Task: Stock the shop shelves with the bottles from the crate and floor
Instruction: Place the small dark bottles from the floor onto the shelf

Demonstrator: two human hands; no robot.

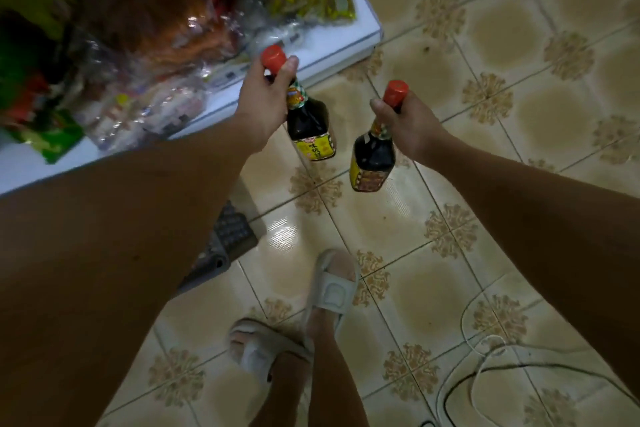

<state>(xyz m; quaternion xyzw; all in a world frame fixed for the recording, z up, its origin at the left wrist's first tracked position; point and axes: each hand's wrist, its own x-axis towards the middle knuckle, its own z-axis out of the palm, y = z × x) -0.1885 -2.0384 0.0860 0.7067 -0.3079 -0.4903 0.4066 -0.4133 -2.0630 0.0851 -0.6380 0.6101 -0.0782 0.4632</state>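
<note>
Two bare arms reach forward and down over a patterned tile floor (485, 45), each hand carrying one dark sauce bottle by the neck; the left hand (263, 104) is wrapped around the neck of the left bottle (310, 121), fingers curled closed just under its red cap (273, 57), thumb tip showing beside the cap; the right hand (412, 125) is likewise closed around the neck of the right bottle (372, 159), whose red cap (394, 91) stands clear above the thumb. Both bottles hang in the air, well above the tiles, tilted with their bases swung toward the viewer; they are close together but apart; each has a yellow label, the print on it too small to read with certainty. To the left, a low white shelf (346, 55) carries a heap of packaged goods in clear and coloured wrappers (145, 55); the left bottle sits just in front of the shelf's front edge. Beneath the left forearm a grey latticed plastic crate (228, 239) rests on the floor, only one corner visible. Below, two feet in pale slide sandals (332, 288) stand on the tiles; at lower right a white cord and a dark cable (485, 350) lie looped across the floor.
</note>
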